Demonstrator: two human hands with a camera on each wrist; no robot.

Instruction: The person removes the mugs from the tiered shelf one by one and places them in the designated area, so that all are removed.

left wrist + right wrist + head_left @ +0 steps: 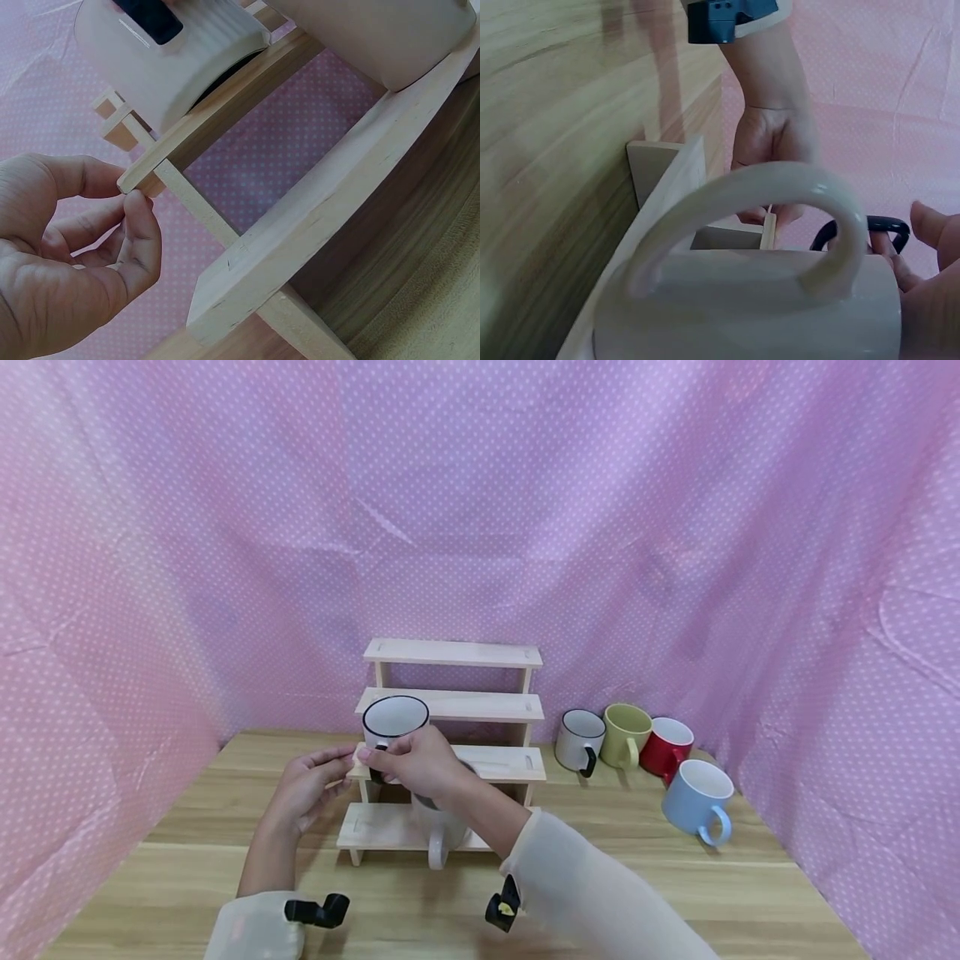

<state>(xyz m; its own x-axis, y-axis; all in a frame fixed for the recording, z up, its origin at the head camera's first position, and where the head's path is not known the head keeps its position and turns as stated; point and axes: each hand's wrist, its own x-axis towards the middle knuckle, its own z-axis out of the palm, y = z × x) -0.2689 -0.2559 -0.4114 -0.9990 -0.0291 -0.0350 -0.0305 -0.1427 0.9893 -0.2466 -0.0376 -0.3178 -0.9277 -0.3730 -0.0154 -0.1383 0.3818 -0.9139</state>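
Note:
A stepped wooden rack stands on the table. My right hand holds a white mug with a black rim by its black handle, at the left end of the second step from the bottom. In the left wrist view this mug is right at the board; I cannot tell whether its base fully rests there. My left hand pinches the left end of the same board between thumb and finger. Another white mug sits on the lowest step, handle forward, partly hidden by my right arm.
On the table right of the rack stand a white mug with black handle, a yellow-green mug, a red mug and a light blue mug. A pink dotted cloth hangs behind and at both sides.

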